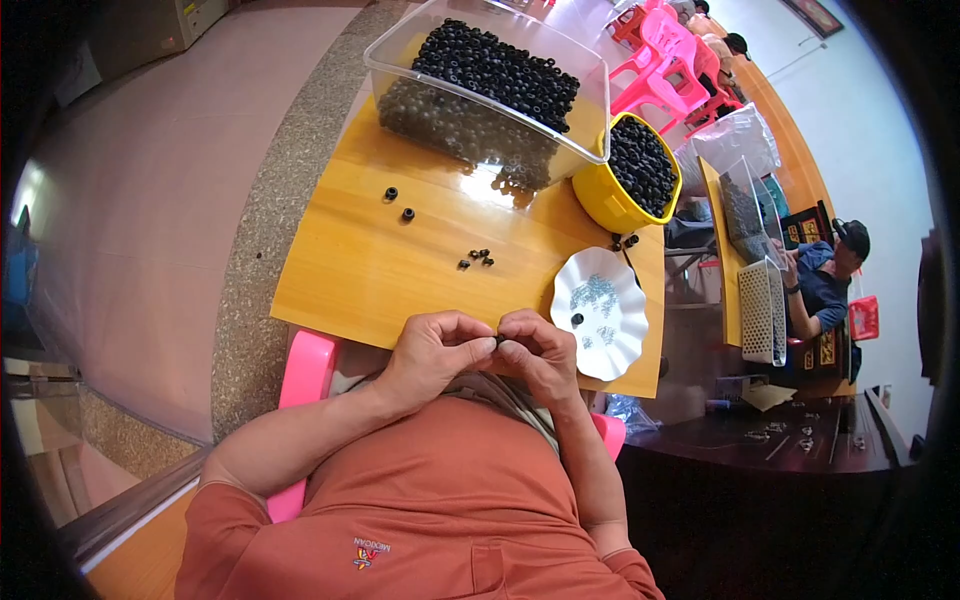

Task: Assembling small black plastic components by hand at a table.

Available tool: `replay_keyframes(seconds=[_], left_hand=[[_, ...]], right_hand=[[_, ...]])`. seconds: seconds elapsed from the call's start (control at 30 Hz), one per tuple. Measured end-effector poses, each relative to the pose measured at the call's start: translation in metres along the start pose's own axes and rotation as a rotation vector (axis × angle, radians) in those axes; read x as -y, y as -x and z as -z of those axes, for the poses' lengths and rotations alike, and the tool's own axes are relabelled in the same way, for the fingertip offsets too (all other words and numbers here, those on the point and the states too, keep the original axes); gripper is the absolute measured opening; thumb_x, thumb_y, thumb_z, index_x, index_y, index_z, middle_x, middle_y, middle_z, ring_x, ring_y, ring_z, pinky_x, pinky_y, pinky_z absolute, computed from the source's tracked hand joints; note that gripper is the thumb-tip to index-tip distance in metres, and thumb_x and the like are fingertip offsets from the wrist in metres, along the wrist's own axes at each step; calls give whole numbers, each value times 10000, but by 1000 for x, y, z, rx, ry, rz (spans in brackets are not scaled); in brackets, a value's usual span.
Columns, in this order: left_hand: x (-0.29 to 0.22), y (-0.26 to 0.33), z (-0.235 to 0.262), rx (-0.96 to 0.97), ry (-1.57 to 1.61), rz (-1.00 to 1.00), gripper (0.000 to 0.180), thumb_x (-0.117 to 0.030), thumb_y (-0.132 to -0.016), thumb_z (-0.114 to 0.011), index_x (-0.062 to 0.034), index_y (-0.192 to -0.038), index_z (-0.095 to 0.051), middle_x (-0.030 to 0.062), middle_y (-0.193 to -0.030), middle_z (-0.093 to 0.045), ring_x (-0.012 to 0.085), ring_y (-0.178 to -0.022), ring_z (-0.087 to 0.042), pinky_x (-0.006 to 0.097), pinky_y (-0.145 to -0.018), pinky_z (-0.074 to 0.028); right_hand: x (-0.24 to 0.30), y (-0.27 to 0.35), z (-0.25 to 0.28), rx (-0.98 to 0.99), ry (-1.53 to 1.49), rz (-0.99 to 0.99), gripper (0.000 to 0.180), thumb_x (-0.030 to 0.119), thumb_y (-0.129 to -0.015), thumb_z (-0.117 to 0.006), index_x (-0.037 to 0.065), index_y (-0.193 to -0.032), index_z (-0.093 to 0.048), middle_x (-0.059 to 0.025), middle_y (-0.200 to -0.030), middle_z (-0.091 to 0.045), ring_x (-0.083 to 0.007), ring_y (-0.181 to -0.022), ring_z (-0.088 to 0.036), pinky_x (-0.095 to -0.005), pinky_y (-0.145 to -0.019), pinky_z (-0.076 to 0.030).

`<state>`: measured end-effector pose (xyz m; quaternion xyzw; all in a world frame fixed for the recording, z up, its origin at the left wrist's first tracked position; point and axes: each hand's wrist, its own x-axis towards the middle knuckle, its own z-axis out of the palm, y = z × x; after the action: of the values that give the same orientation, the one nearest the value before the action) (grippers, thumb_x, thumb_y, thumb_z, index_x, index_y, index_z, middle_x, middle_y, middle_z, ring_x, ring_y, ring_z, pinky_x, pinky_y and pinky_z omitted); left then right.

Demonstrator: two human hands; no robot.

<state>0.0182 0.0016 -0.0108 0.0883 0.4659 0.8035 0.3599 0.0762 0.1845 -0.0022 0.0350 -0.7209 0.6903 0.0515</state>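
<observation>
My left hand [432, 350] and my right hand [540, 355] meet fingertip to fingertip at the near edge of a small wooden table [340, 270]. Between the fingertips sits a small black ring-shaped part [499, 341], pinched from both sides. Just right of my hands lies a white scalloped dish [632, 340] holding several tiny metal pieces and one black ring. A few loose black rings [477, 258] lie mid-table, and two more [398, 203] further left.
A clear plastic bin [400, 60] full of black rings stands at the table's far side, a yellow bowl [598, 200] of the same beside it. Pink plastic chairs [665, 60] stand beyond. A seated person [825, 280] works at another table on the right.
</observation>
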Motion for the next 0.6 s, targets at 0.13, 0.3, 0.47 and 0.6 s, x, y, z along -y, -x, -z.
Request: replay_keyframes(seconds=[0.13,0.3,0.47,0.6], left_hand=[[-2,0,0,-7,16,24,129,-24,-876,-636,30,-993,-634,65,-907,-661,116,-800,-643,242,-743,-554],[-2,0,0,3,68,39,140,-24,-875,-636,33,-1003,-636,70,-919,-662,120,-810,-648,243,-758,-558],[-2,0,0,10,83,38,145,-23,-874,-638,31,-1008,-638,71,-921,-664,122,-811,-650,242,-758,-559],[-2,0,1,11,71,30,140,-21,-874,-638,28,-1005,-636,68,-910,-664,118,-804,-648,239,-747,-557]], right_hand=[[0,0,0,-10,3,-7,126,-9,-830,-661,-50,-943,-621,-89,-968,-600,-144,-887,-574,-250,-781,-465],[-3,0,0,-32,3,2,122,-9,-829,-665,-47,-937,-623,-82,-945,-606,-141,-878,-571,-250,-779,-461],[-3,0,0,-33,-12,4,123,-12,-828,-669,-48,-937,-626,-83,-943,-611,-143,-877,-573,-250,-778,-459],[-2,0,0,-35,-5,1,122,-18,-828,-665,-50,-942,-631,-88,-938,-614,-149,-878,-576,-251,-780,-459]])
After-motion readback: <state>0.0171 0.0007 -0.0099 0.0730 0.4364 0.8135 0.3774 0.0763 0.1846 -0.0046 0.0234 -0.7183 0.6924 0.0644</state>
